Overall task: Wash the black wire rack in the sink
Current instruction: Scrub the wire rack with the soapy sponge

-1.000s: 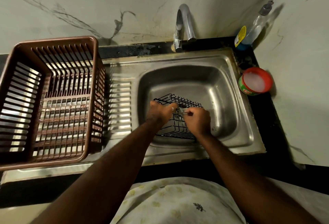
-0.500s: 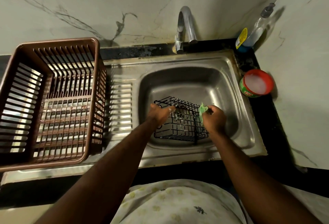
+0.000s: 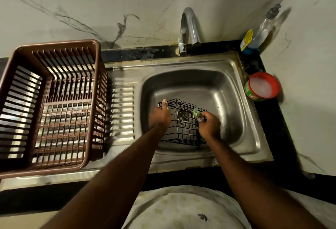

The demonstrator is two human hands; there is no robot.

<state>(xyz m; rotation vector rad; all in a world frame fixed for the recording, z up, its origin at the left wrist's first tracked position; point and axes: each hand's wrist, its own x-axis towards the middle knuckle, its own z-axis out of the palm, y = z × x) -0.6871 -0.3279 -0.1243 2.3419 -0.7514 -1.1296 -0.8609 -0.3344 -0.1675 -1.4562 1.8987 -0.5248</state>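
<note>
Illumination is dim, with a warm, greenish cast. Light arrives from the left: the bottle [image 3: 261, 32] throws a shadow rightward onto the wall [image 3: 309, 56]. Glare bands mark the sink [image 3: 234, 65] rim and the faucet [image 3: 189, 23]. Wide-angle distortion bows the basket [image 3: 54, 44] at the frame edge. Fine detail is soft throughout.
</note>
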